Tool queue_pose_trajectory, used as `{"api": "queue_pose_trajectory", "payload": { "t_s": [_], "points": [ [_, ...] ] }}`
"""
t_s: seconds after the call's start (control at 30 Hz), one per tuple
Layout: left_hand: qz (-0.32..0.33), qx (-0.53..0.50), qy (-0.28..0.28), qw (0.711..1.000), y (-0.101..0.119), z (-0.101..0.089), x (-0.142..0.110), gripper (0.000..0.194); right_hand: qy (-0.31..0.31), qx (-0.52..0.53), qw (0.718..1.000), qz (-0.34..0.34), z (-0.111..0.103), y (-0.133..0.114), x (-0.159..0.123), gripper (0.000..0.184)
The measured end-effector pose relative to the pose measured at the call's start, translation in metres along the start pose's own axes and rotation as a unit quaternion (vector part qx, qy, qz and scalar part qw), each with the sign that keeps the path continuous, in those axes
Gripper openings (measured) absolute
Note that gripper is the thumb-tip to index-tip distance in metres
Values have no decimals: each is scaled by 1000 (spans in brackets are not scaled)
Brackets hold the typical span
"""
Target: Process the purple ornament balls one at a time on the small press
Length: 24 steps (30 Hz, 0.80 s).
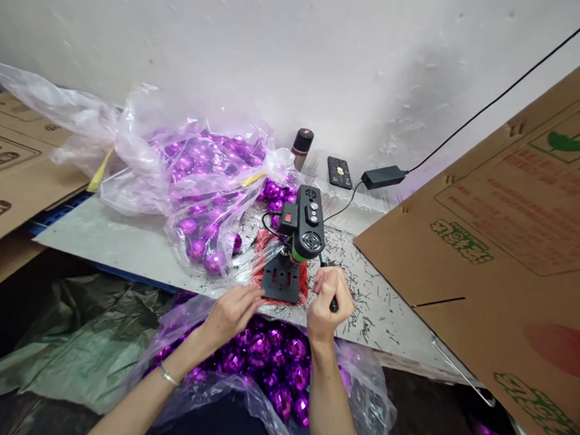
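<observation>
A small black bench machine [310,222] with round vents and a red switch stands on the table over a slotted black base plate [281,280]. My right hand [331,303] is wrapped round the black-ended lever handle [334,305] at the machine's right side. At the plate's left front corner is my left hand [234,308], its fingers pinched together; what they hold, if anything, is hidden. Below both hands, an open plastic bag in front of the table holds shiny purple mirrored balls [259,349]. Red material [304,283] shows under the plate.
A large clear bag [207,185] of purple balls lies on the table's left. Behind the machine are a dark-capped bottle [302,149], a phone [339,172] and a power adapter [383,177]. Small dark scraps [372,283] litter the right. Cardboard [507,239] leans at right.
</observation>
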<state>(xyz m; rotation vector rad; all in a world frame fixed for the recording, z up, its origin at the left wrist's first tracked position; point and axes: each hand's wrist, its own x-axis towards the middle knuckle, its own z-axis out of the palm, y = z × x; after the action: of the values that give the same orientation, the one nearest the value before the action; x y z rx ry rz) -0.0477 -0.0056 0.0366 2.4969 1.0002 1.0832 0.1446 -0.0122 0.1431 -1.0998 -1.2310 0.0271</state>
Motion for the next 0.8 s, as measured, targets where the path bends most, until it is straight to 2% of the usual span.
{"api": "queue_pose_trajectory", "payload": {
  "t_s": [0.07,0.1,0.2,0.3,0.37,0.43,0.53,0.6,0.67,0.73,0.77,0.8],
  "points": [
    [-36,66,12,997,-17,-13,34,33,1,-1,1000,-9,0,1,0,38],
    [-64,103,0,993,-26,-19,49,35,-1,-2,1000,-14,0,1,0,38],
    [-148,200,-98,964,-51,-32,85,39,-7,-2,1000,-30,0,1,1,36],
    [-205,259,-194,924,-69,-40,102,50,-11,-9,999,-46,1,-1,2,36],
    [-213,267,-222,913,-79,-44,106,55,-10,-19,998,-57,2,-3,3,37],
    [-201,262,-221,918,-88,-48,107,55,-5,-29,998,-64,4,-4,4,36],
    [-186,218,-140,948,-93,-52,107,59,0,-44,997,-61,7,-4,6,36],
    [-190,148,-39,970,-86,-54,102,67,1,-43,997,-61,7,-4,6,36],
    [-214,46,70,973,-71,-55,93,75,1,-38,997,-63,6,-4,5,36],
    [-280,-101,153,942,-50,-52,80,77,-6,-33,997,-64,3,-4,5,35],
    [-329,-193,171,908,-38,-48,74,72,-12,-30,997,-64,2,-4,5,35],
    [-383,-297,172,858,-27,-44,68,64,-17,-26,997,-64,1,-3,4,35]
  ]
}}
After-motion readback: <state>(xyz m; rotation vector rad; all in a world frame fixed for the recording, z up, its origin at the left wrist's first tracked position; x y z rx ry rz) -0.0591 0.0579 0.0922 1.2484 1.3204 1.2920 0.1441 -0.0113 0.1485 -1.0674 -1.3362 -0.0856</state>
